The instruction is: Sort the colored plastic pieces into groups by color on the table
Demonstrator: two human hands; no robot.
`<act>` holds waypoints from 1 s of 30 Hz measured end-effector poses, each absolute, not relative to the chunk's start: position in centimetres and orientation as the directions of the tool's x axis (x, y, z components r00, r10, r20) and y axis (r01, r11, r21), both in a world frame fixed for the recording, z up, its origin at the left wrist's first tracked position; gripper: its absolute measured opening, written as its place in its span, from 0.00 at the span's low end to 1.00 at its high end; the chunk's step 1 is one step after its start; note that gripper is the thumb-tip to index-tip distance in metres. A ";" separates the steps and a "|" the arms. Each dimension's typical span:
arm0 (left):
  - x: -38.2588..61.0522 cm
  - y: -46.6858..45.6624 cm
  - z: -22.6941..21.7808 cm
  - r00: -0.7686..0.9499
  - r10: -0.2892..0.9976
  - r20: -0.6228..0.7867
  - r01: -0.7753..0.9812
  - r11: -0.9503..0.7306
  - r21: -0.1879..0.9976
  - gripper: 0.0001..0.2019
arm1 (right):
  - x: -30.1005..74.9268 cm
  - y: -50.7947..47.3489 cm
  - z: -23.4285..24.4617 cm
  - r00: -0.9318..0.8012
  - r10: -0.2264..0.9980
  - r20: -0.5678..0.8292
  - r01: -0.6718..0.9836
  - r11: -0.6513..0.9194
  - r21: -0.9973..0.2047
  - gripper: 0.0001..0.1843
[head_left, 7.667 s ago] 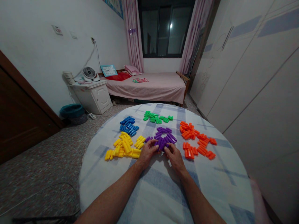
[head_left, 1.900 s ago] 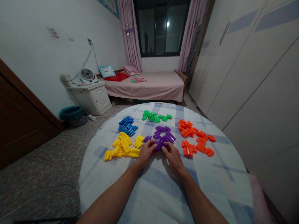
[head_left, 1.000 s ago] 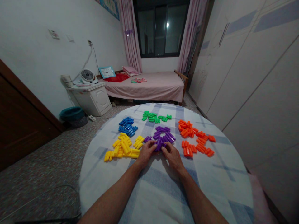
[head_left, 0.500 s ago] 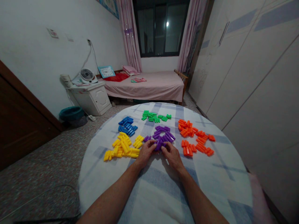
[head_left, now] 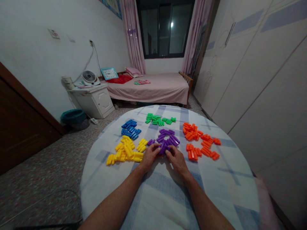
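Both my hands are at the near edge of a heap of purple plastic pegs on a round cloth-covered table. The fingertips of my left hand and my right hand close from either side on several purple pegs. Two purple pegs lie apart, just left of the heap. To my left sit yellow pegs, with blue pegs beyond them. Green pegs lie at the far side, and orange pegs lie to my right.
A pink-covered bed stands beyond the table under a dark window. A white bedside cabinet holds a small fan. A teal basin sits on the floor. Tall white wardrobe doors line the right.
My hands stay at the purple pegs, with the pegs between them now bunched closer. The view has shifted slightly, and the other colored groups have not visibly moved.
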State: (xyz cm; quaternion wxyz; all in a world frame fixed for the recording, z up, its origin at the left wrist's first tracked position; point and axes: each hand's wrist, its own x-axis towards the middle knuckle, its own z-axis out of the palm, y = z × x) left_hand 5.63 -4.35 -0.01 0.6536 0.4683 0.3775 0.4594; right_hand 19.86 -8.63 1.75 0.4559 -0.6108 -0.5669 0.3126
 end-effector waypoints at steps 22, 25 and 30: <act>5.8 -4.3 -0.3 0.271 0.959 -0.077 -0.293 0.159 0.943 0.17 | 20.4 -8.4 1.6 0.221 0.959 0.178 0.401 0.077 -0.913 0.18; 5.8 -4.2 -0.4 0.277 0.959 -0.065 -0.290 0.148 0.946 0.16 | 20.4 -8.4 1.6 0.216 0.962 0.168 0.408 0.067 -0.910 0.18; 5.7 -4.3 -0.2 0.283 0.957 -0.063 -0.269 0.142 0.953 0.16 | 20.2 -8.6 1.7 0.201 0.967 0.160 0.414 0.064 -0.908 0.19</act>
